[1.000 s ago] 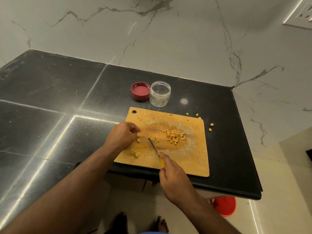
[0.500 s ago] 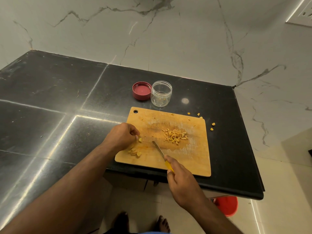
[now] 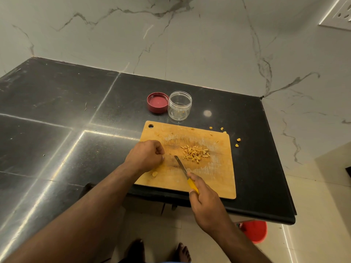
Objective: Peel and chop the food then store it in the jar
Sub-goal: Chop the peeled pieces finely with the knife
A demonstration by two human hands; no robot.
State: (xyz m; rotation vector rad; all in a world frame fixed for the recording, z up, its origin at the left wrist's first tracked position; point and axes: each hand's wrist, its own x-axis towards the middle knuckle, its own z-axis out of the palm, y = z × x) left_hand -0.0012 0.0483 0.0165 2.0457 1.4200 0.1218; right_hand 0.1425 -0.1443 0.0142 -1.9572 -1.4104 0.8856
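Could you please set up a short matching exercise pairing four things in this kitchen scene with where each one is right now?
Things:
1. red lid
2. clear jar
3. knife
4. pile of chopped pieces

Places:
A. gripped by the right hand
B. in the middle of the cutting board
C. on the counter, left of the jar, inner side up
D. standing open on the counter behind the board

Pairs: 1-C, 2-D, 3-A, 4-B
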